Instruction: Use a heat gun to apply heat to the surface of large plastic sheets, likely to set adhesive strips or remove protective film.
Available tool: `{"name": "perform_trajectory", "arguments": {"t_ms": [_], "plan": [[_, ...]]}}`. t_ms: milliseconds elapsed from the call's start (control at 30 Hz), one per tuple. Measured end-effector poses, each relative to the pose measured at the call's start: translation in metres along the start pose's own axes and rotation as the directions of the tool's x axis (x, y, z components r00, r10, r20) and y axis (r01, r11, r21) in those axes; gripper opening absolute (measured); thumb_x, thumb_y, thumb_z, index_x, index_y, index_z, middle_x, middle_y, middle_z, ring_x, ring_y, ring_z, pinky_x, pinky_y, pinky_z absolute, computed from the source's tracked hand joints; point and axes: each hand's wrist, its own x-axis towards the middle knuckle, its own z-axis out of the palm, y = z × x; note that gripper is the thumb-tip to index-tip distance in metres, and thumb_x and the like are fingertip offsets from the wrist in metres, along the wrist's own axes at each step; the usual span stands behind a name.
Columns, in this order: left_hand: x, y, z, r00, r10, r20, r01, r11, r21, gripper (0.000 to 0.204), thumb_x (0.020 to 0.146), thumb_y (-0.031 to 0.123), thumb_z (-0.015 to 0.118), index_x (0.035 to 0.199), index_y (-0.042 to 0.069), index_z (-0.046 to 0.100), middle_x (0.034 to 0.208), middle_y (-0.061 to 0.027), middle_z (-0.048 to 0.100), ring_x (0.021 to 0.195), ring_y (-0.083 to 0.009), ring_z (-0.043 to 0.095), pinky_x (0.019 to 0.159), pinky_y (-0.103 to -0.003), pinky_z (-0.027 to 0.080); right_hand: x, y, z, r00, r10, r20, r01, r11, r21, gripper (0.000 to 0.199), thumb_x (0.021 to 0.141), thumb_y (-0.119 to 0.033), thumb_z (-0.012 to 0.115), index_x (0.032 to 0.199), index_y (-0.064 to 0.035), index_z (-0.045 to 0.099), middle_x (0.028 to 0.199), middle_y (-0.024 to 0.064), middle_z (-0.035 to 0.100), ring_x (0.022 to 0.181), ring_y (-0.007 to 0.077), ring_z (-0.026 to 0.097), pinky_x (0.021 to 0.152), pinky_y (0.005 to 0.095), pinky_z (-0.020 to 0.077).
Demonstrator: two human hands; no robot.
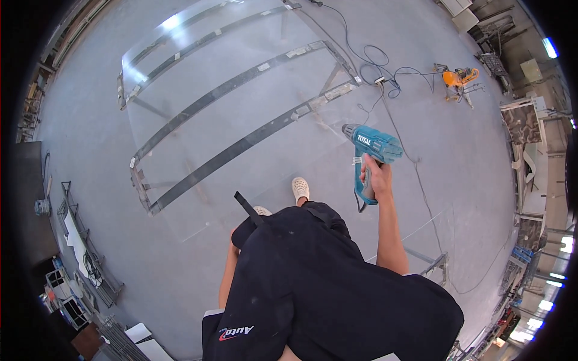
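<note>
My right hand (376, 176) is wrapped round the handle of a teal heat gun (376, 143). Its dark nozzle points left, over the floor beside the racks, and a cord leaves the bottom of the handle. At my waist, my left hand (233, 236) is mostly hidden behind dark clothing, so its fingers do not show. A flat black strip (245, 206) sticks up near it; whether that hand holds it, I cannot tell. Ahead of me stand low metal racks with dark curved bars (223, 153), and a clear, shiny sheet (198, 78) appears to lie over them.
Cables (394, 81) snake across the grey floor (301, 240) to the right of the racks, near an orange machine (459, 77). Behind my right arm is another metal frame (436, 265). Stacked metal racks and white sheets (78, 243) line the left side; shelves (524, 174) line the right.
</note>
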Motion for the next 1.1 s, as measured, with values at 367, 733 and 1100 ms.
{"name": "perform_trajectory", "arguments": {"t_ms": [367,733,1100], "plan": [[0.013,0.004,0.016,1.0,-0.003,-0.012,0.003,1.0,-0.014,0.027,0.087,0.021,0.055,0.093,-0.002,0.068,0.09,-0.0144,0.071,0.072,-0.0208,0.067,0.067,-0.033,0.053,-0.003,-0.008,-0.002,0.999,-0.028,0.024,0.03,0.998,-0.057,0.027,0.088,-0.029,0.068,0.083,-0.0027,0.062,0.066,0.0044,0.059,0.051,0.0132,0.059,0.047,0.0283,0.0473],[0.018,-0.029,0.002,0.975,0.212,0.069,-0.191,0.955,-0.227,0.025,0.093,0.027,0.06,0.095,0.003,0.067,0.088,-0.0059,0.068,0.08,-0.0175,0.062,0.073,-0.035,0.049,0.001,-0.007,0.004,0.999,-0.034,0.023,0.035,0.999,-0.021,0.023,0.089,-0.025,0.068,0.084,-0.0033,0.063,0.066,0.0042,0.059,0.05,0.0131,0.058,0.046,0.028,0.0463],[-0.005,0.017,0.006,0.956,0.272,0.113,-0.216,0.907,-0.36,0.023,0.093,0.024,0.059,0.096,0.002,0.067,0.092,-0.0065,0.068,0.078,-0.0175,0.063,0.073,-0.034,0.051,0.0,-0.007,0.001,0.998,-0.057,0.002,0.057,0.997,-0.054,0.024,0.09,-0.026,0.068,0.084,-0.0039,0.062,0.066,0.0028,0.058,0.05,0.0119,0.057,0.046,0.0277,0.0458]]}}
